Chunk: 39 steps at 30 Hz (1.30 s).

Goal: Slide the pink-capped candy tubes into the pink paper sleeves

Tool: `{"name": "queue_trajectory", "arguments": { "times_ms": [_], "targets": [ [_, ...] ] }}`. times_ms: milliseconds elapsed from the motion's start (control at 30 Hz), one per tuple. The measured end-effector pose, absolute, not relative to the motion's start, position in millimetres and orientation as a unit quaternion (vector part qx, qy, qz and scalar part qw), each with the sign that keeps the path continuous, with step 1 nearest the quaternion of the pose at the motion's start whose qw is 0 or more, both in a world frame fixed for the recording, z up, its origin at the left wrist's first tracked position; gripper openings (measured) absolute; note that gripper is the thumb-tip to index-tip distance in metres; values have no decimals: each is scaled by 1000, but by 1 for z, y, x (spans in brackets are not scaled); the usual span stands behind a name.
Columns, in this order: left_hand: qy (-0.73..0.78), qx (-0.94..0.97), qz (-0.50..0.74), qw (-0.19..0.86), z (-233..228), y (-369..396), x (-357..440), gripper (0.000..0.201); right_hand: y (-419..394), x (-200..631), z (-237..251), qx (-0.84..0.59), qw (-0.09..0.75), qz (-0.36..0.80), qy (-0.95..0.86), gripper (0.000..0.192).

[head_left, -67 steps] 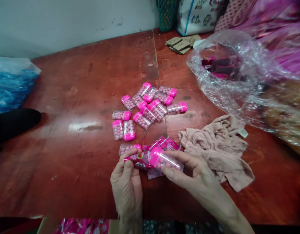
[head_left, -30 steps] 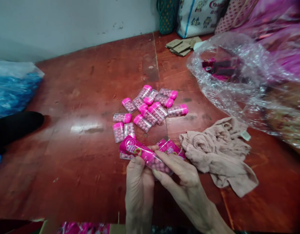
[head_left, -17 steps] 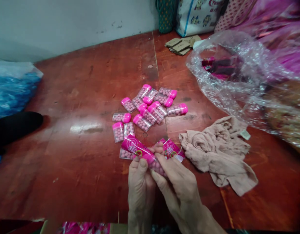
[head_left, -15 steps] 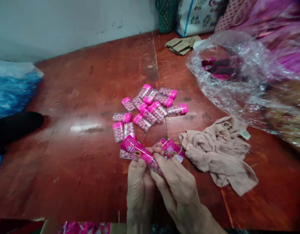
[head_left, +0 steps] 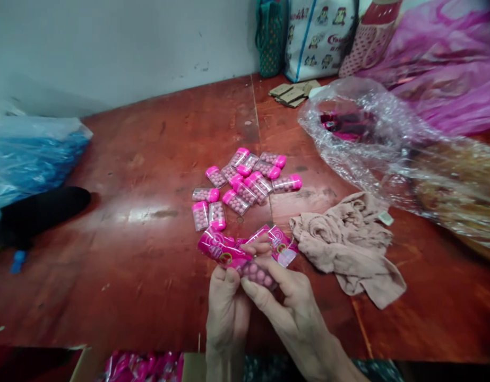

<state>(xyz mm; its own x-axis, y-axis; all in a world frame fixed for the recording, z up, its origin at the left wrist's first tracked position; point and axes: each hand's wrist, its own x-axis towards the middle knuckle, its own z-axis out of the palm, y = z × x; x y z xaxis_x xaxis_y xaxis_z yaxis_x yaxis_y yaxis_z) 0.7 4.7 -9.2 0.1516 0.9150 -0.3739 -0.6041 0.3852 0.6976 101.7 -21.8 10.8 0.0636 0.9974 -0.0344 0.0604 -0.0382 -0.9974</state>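
Fingers pinch candy case, axis up-left.

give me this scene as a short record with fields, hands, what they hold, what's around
left hand: pinches the pink sleeve on the candy case
right hand: grips the case's bare end
loose cases: heap on the red table, behind the hands
spare sleeves: flat by the fingers
cloth: crumpled at right
clear bag: far right
blue bag: far left
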Motion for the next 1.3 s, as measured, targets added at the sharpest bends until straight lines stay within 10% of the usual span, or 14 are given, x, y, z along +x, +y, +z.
{"name": "queue_trajectory", "arguments": {
  "times_ms": [1300],
  "targets": [
    [399,204,544,709,4,-22,-8,17,-40,81,-8,-511,467,546,-472,38]
  ]
}}
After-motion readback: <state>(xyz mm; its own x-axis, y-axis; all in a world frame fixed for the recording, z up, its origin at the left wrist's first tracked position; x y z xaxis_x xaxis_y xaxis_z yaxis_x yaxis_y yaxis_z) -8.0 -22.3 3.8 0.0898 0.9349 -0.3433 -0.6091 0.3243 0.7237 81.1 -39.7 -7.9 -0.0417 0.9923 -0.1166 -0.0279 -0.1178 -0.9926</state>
